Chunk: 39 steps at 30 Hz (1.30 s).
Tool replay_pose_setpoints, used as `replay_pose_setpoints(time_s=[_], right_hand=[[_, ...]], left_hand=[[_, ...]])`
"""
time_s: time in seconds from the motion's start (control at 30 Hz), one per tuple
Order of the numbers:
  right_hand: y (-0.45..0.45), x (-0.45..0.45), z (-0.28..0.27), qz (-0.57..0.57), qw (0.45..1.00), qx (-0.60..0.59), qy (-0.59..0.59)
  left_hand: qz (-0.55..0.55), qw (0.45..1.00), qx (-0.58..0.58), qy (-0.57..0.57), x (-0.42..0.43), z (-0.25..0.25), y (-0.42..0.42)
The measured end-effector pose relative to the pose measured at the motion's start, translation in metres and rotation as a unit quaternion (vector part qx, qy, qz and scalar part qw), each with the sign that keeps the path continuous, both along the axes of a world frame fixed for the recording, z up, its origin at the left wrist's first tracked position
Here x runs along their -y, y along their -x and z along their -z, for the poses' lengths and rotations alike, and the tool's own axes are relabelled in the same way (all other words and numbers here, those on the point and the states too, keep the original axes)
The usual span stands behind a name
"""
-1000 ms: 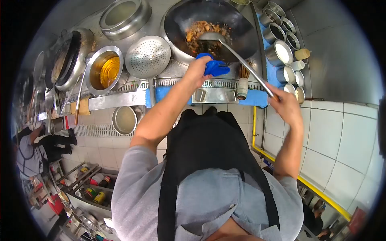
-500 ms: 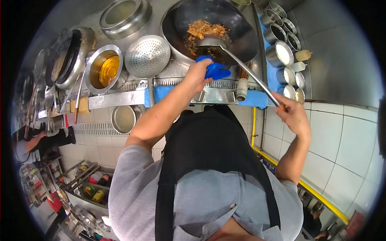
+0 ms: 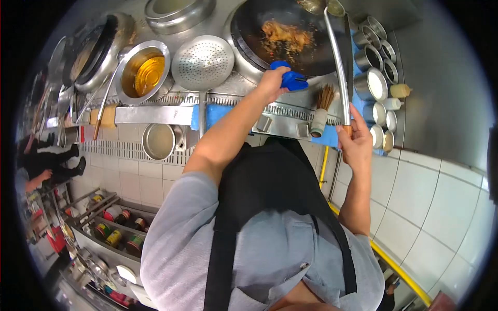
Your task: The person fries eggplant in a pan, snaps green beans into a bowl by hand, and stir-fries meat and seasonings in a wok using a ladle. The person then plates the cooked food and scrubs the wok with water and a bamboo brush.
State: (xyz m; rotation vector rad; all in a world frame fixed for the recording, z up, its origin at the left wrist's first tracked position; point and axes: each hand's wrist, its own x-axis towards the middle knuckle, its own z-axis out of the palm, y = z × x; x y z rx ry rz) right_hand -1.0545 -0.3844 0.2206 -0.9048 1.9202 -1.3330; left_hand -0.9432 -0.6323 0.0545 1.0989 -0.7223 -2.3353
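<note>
My left hand (image 3: 275, 84) is closed on a folded blue cloth (image 3: 294, 81) at the near rim of a dark wok (image 3: 249, 36). Browned pieces of food (image 3: 287, 35) with small bits lie in the wok. In my right hand (image 3: 357, 142) is the wooden end of a long-handled metal ladle (image 3: 340, 67), its shaft pointing away from me. The ladle's head reaches the top edge of the view, beside a small container (image 3: 336, 7), and is partly cut off. Whether the two touch, I cannot tell.
A perforated skimmer (image 3: 203, 62) and a pot of amber oil (image 3: 147, 72) stand left of the wok. A bamboo brush (image 3: 321, 106) lies at the stove's front. Several metal seasoning pots (image 3: 371, 85) and squeeze bottles (image 3: 400, 90) line the right side. Another person's legs (image 3: 52, 163) show far left.
The ladle has left the food in the wok and swung up and right toward the small container. My right hand has moved left in the view. My left hand stays at the wok rim.
</note>
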Motion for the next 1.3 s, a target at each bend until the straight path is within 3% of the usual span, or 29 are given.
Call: replay_pose_setpoints(time_s=[0.17,0.3,0.5,0.6,0.73,0.83,0.93,1.07,1.23,1.3], right_hand=[[-0.048,0.073,-0.002,-0.12,0.986,0.117,0.019],[-0.102,0.157,0.027,-0.29,0.939,0.184,-0.033],[-0.172,0.233,0.051,-0.426,0.882,0.151,-0.13],[-0.194,0.254,0.066,-0.471,0.863,0.052,-0.175],[-0.201,0.242,0.067,-0.455,0.879,0.016,-0.14],[-0.195,0.228,0.07,-0.419,0.902,0.071,-0.076],[-0.17,0.222,0.054,-0.363,0.898,0.234,-0.086],[-0.11,0.203,0.04,-0.307,0.824,0.473,-0.05],[-0.044,0.152,0.04,-0.265,0.759,0.589,0.084],[-0.02,0.142,0.035,-0.211,0.846,0.483,0.086]], left_hand=[[-0.072,0.993,-0.075,-0.049,-0.032,-0.008,-0.043],[-0.104,0.985,-0.085,-0.109,-0.075,-0.004,-0.154],[-0.221,0.963,-0.097,-0.118,-0.118,-0.008,-0.257],[-0.279,0.946,-0.087,-0.139,-0.131,-0.002,-0.275],[-0.311,0.938,-0.069,-0.14,-0.142,-0.001,-0.279],[-0.288,0.95,-0.063,-0.107,-0.146,0.008,-0.278],[-0.261,0.958,-0.039,-0.108,-0.14,0.01,-0.269],[-0.219,0.972,-0.02,-0.088,-0.124,0.0,-0.248],[-0.156,0.986,-0.016,-0.054,-0.104,-0.011,-0.215],[-0.129,0.99,-0.016,-0.058,-0.099,-0.02,-0.202]])
